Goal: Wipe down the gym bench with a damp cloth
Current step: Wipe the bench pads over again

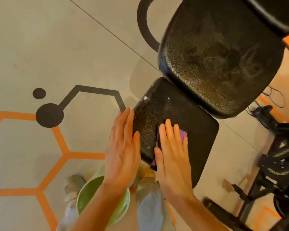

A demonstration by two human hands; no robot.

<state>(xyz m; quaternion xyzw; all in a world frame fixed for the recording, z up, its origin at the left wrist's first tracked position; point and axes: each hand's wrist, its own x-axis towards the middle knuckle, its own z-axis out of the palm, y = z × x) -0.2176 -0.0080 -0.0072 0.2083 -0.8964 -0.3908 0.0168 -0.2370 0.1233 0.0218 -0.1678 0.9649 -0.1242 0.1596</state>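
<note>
At the bottom of the frame we see a green bowl (83, 200) on the floor (40, 47), partly covered by the left forearm, with the person's shoes to either side of it; these are blurred and we cannot make out more. Just above, near the lower centre, our two hands lie side by side but apart. The left hand (122, 147) is flat with straight fingers held together, pressed against the left edge of the seat pad (187, 117), thumb resting on the pad's top. The right hand (172, 152) is also flat, fingers straight and slightly spread, pressing a purple cloth (183, 133) down on the near part of the pad. The cloth is mostly hidden under the palm; it shows past the fingertips and, as a darker fold, along the thumb side.

The seat pad is black and textured, with a few white specks near its far left corner. Beyond it, in the upper right, the larger back pad (220, 60) rises, its surface marked with pale smears. The black frame (274, 164) sits at the lower right. Orange and black hexagon lines cover the floor at left.
</note>
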